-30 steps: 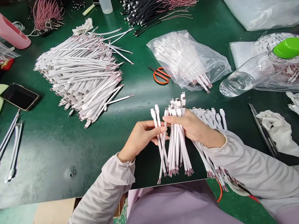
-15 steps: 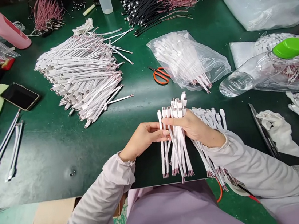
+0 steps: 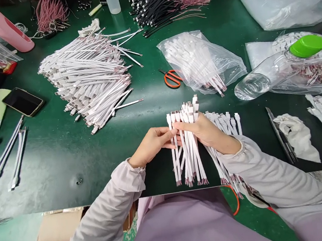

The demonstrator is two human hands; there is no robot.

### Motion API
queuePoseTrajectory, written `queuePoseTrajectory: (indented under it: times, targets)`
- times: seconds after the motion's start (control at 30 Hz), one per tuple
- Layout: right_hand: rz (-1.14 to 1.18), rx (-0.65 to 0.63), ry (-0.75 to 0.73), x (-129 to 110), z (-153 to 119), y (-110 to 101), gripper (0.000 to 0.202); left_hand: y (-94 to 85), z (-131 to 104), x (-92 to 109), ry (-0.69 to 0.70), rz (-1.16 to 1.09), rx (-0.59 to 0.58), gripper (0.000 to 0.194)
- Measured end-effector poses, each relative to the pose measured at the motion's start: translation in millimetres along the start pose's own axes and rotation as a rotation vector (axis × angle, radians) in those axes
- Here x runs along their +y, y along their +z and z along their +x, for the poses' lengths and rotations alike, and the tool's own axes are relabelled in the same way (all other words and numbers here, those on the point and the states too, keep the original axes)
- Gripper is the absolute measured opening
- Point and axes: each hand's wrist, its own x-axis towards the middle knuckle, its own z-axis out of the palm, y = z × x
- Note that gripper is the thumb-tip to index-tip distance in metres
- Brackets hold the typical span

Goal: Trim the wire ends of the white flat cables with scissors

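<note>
Near the table's front edge, my left hand (image 3: 151, 143) pinches white cables at the left side of a bunch, its thumb over them. My right hand (image 3: 210, 132) is wrapped round the same bunch of white cables (image 3: 192, 160), thumb across the front. Their connectors point away from me and the pinkish wire ends toward me. More white cables (image 3: 223, 122) lie beside and partly under my right hand. A large pile of white cables (image 3: 93, 78) is at the left, beyond my hands.
Orange scissors (image 3: 172, 79) and a bag of white cables (image 3: 200, 58) lie beyond my hands. A bottle with a green cap (image 3: 273, 70) lies right. Tweezers (image 3: 281, 136) and a crumpled white cloth (image 3: 296, 136) are nearby. A phone (image 3: 23, 101) rests at the left.
My left thumb has moved up onto the leftmost cables, and these now stand closer together against the bunch. The whole view has shifted slightly.
</note>
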Motion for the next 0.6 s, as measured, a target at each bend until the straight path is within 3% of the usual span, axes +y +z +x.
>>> queuePoseTrajectory:
  times: [0.23, 0.37, 0.47, 0.6]
  targets:
    - [-0.304, 0.019, -0.017, -42, -18, -28, 0.025, 4.2, -1, 4, 0.006, 0.06, 0.107, 0.044]
    - [-0.749, -0.02, 0.035, -35, -27, -38, 0.03, 8.9, -1, 7, 0.037, 0.151, 0.147, 0.051]
    - [-1.003, 0.11, -0.122, -23, -27, -42, 0.023, 11.0, 3, 9, 0.018, 0.244, 0.145, 0.051]
    - [-0.989, 0.326, -0.247, -37, -43, -73, 0.028, 12.7, 10, 10, -0.06, 0.327, 0.067, 0.046]
